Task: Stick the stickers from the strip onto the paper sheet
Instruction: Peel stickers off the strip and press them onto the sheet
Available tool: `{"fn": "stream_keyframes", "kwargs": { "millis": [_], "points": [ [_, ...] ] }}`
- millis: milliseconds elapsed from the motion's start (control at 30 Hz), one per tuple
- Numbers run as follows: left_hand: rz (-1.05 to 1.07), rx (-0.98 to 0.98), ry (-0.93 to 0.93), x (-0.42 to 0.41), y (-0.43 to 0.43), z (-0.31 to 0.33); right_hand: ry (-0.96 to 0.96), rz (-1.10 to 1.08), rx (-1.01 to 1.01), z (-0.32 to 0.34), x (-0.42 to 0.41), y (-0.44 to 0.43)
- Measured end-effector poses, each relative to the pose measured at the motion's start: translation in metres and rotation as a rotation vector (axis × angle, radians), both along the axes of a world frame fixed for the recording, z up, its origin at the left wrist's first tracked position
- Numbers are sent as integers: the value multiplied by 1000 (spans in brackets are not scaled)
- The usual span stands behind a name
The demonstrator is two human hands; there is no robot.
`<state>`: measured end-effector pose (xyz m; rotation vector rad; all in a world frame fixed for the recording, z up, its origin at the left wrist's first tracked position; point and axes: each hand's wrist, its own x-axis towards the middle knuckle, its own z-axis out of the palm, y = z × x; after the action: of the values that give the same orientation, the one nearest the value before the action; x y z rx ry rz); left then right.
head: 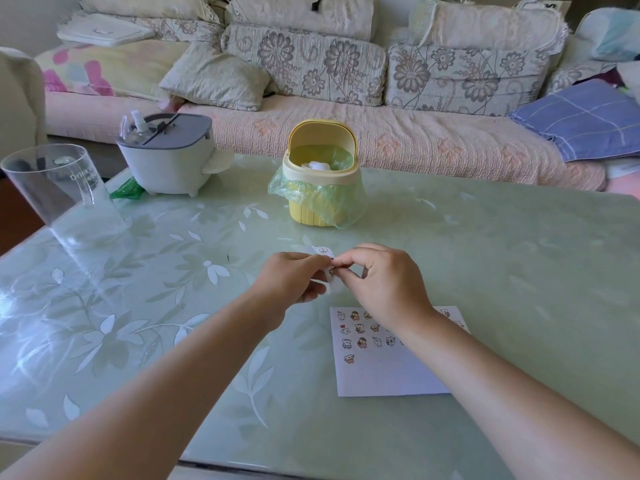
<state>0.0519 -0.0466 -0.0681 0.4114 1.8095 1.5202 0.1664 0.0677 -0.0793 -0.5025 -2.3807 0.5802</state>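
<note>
Strip is pinched in the left hand above mid-tabletop, while the right hand apparently nips one sticker's edge. Peel slowly, then press it onto bare paper sheet near the front edge.

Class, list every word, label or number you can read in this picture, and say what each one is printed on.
"Drink" – on the clear plastic cup; a smaller line beneath it is too blurred to read.
Dark letters on a white item at the top edge: cut off, unreadable.
The stickers on the paper sheet show cartoons, no legible words.
</note>
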Motion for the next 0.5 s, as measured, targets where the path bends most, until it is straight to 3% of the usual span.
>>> {"fn": "stream_keyframes", "kwargs": {
  "millis": [267,367,500],
  "points": [
    [52,-43,37,2,3,-6,-53,60,16,-4,0,1],
    [30,-138,260,4,3,-11,-77,95,-127,-1,3,-1],
    [-38,-303,652,9,0,-13,-176,66,-484,8,10,0]
  ]
}}
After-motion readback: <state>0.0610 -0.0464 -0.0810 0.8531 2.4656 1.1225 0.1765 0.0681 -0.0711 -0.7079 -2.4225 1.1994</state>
